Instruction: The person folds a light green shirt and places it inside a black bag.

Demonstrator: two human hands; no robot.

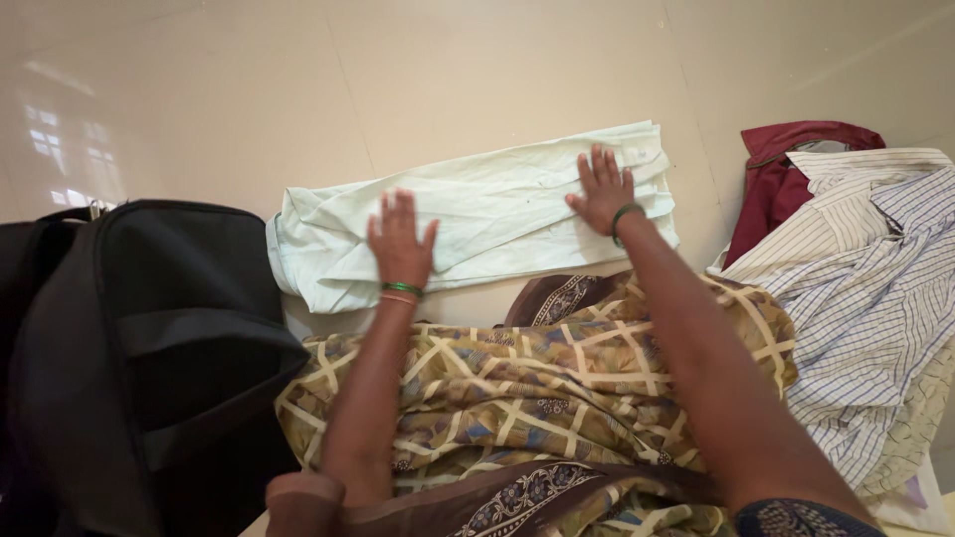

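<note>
A pale green cloth [487,204] lies folded into a long strip on the shiny tiled floor. My left hand [400,239] rests flat on its left part, fingers spread, with a green bangle at the wrist. My right hand [603,189] presses flat on its right part, also with a green bangle. Neither hand grips anything. My lap is covered by a brown and yellow patterned garment [527,398] just below the cloth.
A black backpack [149,348] stands at the left, close to my left arm. A pile of clothes at the right holds striped and checked shirts [865,288] and a maroon garment [786,169]. Cream floor tiles [298,89] stretch beyond the cloth.
</note>
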